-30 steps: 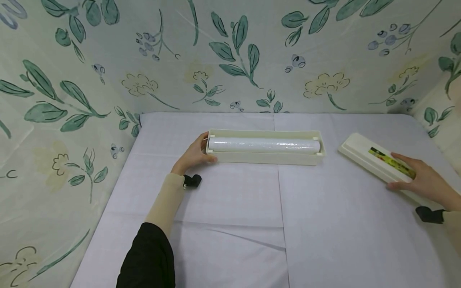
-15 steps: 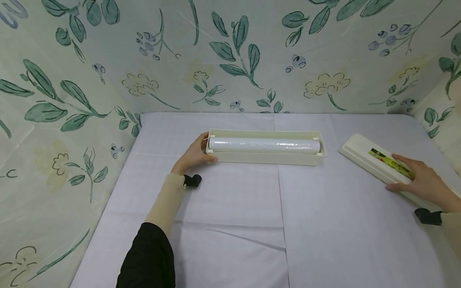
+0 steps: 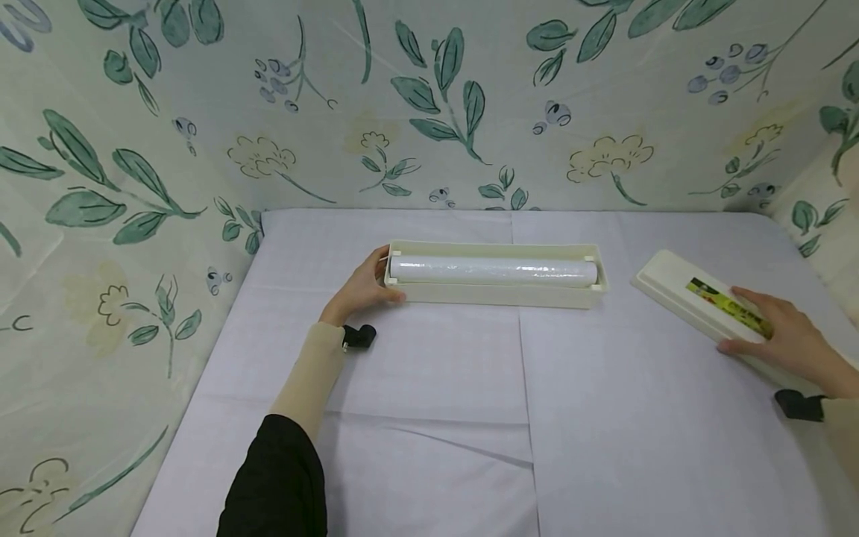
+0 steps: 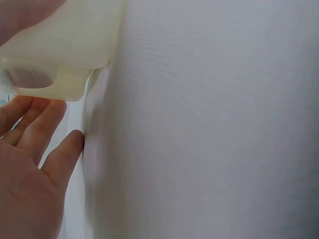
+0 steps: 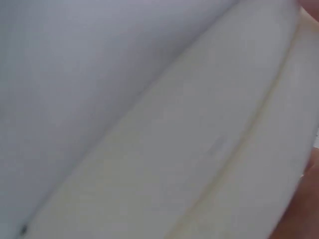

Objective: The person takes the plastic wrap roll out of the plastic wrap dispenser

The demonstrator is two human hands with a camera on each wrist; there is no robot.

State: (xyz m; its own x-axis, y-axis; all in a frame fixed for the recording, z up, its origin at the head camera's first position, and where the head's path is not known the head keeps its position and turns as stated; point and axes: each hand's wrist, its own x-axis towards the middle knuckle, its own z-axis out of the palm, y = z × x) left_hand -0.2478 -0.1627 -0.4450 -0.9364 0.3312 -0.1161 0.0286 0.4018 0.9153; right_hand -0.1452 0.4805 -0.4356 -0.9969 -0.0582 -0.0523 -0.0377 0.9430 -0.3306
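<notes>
A long cream plastic-wrap dispenser box (image 3: pixel 496 294) lies at the back middle of the table with its top off. Inside it sits a shiny roll of plastic wrap (image 3: pixel 493 270). My left hand (image 3: pixel 362 287) holds the box's left end, thumb at the near side and fingers at the far side. In the left wrist view the fingertips touch the edge of the box end (image 4: pixel 70 89). At the right, my right hand (image 3: pixel 792 339) grips the cream lid (image 3: pixel 671 283), which lies slanted and has a yellow-green label. The right wrist view shows the lid's side (image 5: pixel 174 129) close up.
White cloth (image 3: pixel 429 373) with fold creases covers the table. Leaf-patterned fabric (image 3: pixel 322 89) hangs behind the table and along its left and right sides. A black wrist mount (image 3: pixel 359 337) sits at the left cuff, and another (image 3: pixel 798 405) at the right.
Almost nothing differs. The right hand and lid have shifted only very slightly; the left hand, box and roll stay in place.
</notes>
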